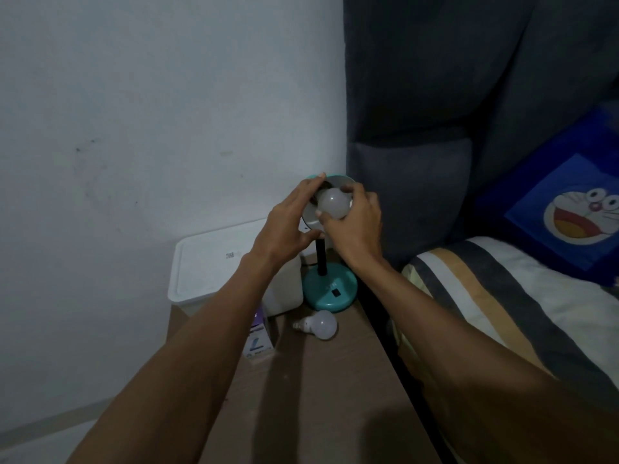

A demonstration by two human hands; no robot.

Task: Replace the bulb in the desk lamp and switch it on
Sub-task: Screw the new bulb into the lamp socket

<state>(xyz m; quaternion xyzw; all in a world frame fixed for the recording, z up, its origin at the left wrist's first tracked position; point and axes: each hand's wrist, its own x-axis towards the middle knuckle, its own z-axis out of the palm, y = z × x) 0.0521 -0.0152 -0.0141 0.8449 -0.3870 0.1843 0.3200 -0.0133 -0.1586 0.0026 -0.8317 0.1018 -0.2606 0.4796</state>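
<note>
A teal desk lamp stands at the back of a brown table; its round base (330, 291) carries a black neck, and its shade (338, 179) is tipped toward me. My left hand (291, 222) grips the left rim of the shade. My right hand (355, 222) is closed around a white bulb (332, 204) that sits inside the shade; the socket is hidden. A second white bulb (320, 324) lies on its side on the table in front of the base. The lamp is unlit.
A white lidded container (214, 266) stands left of the lamp. A small bulb box (259, 341) sits by my left forearm. A grey padded headboard (418, 179), a striped pillow (495, 296) and a blue cartoon cushion (569, 209) border the table's right edge (378, 333).
</note>
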